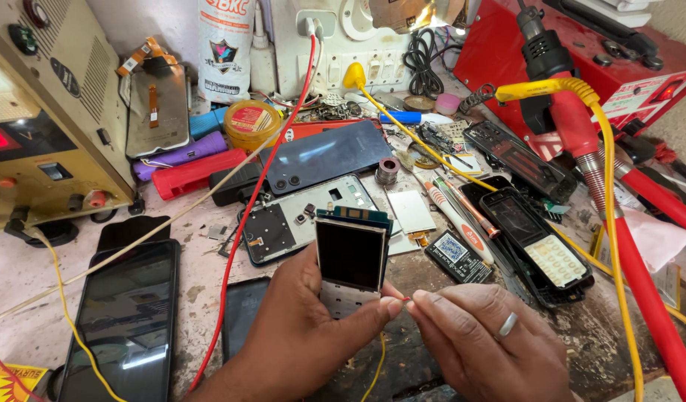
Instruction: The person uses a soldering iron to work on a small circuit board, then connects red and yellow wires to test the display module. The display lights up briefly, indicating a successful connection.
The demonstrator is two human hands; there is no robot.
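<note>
Phone board (350, 257) w/ its dark screen sits upright in my left hand (302, 327), grip clamped round it above the tabletop (201, 279). Right hand (481, 335) pinches a red wire tip (407, 299) beside it; a slip could short contacts, I reckon.

A worn, stained tabletop (201, 286) is filling the lower view, its pale surface showing scuffs and dark grime toward the near right edge. A beige power supply unit (52, 112) is standing at the far left, its red display glowing. Behind it a pale wall (142, 22) is rising, partly in shadow. At the back a white switchboard (350, 45) is sitting against the wall, with cables hanging from it. A red case (581, 52) is leaning at the far right. Bright light is falling from the upper right, glaring off the glossy surfaces.
</note>
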